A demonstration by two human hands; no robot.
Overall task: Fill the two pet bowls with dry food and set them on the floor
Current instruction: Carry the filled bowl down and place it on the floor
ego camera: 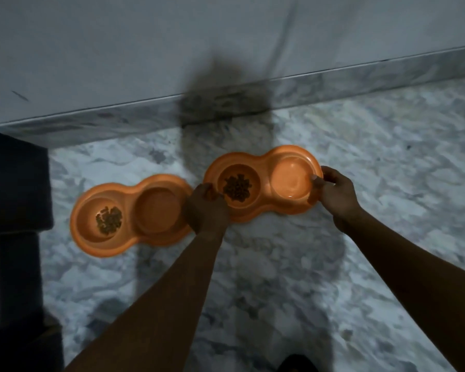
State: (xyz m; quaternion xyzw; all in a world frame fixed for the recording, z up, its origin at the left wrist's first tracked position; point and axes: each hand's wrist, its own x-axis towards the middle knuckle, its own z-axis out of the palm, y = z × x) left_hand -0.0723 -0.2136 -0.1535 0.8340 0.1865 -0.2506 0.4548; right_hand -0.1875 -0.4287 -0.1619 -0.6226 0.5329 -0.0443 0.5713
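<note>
Left bowl [130,238]: orange, two wells, flat on marble floor [360,237], kibble heap [108,220] in left well. Right bowl [265,183]: same shape, just beside it, second kibble heap [237,188] in left well.

Hidden bits
Our left hand [206,208] hides some rim of the right bowl [265,167]; a dark block [11,183] is cut off.

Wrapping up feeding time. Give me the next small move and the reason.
Probably settle the second bowl flat on the floor and let go: left hand and right hand grip its ends, it holds dry food, and the first bowl already lies beside it.
</note>
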